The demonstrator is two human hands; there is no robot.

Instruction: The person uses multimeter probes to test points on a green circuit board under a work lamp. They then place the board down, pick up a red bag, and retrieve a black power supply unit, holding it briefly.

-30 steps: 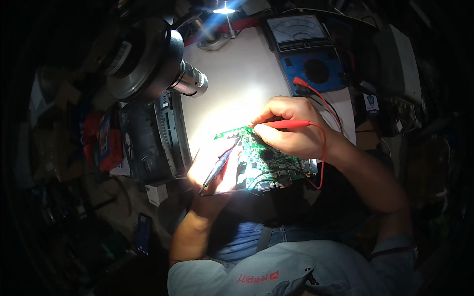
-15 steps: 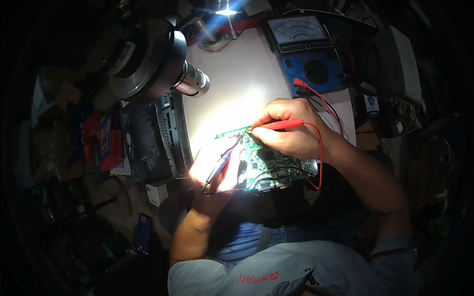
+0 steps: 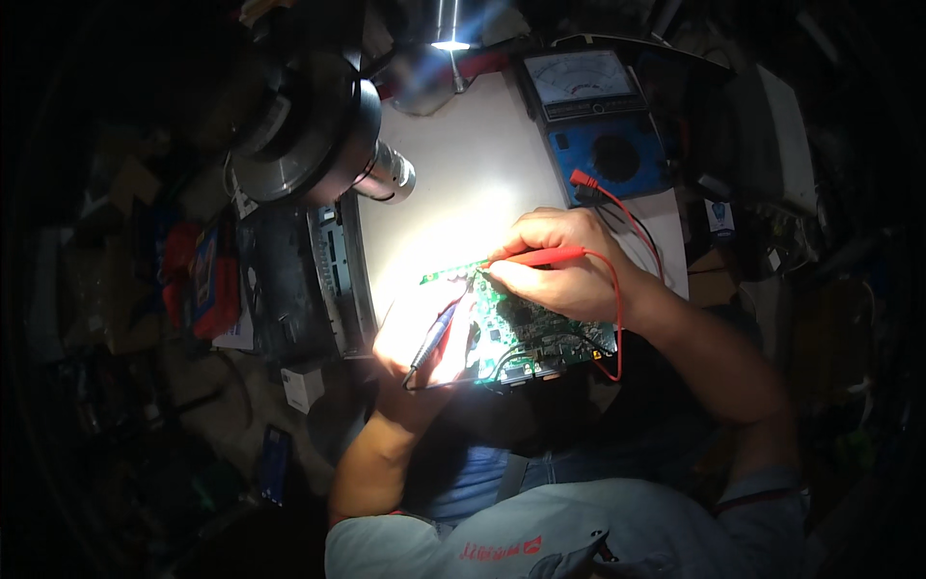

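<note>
Board (image 3: 526, 323) appears lower, bare worktop (image 3: 463, 159) past its edge.

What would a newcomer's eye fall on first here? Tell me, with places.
Probably the green circuit board, partly in bright light near the middle. Above it, the right hand holds a red probe, the left hand a dark probe. Farther back, right of centre, is a blue meter.
</note>
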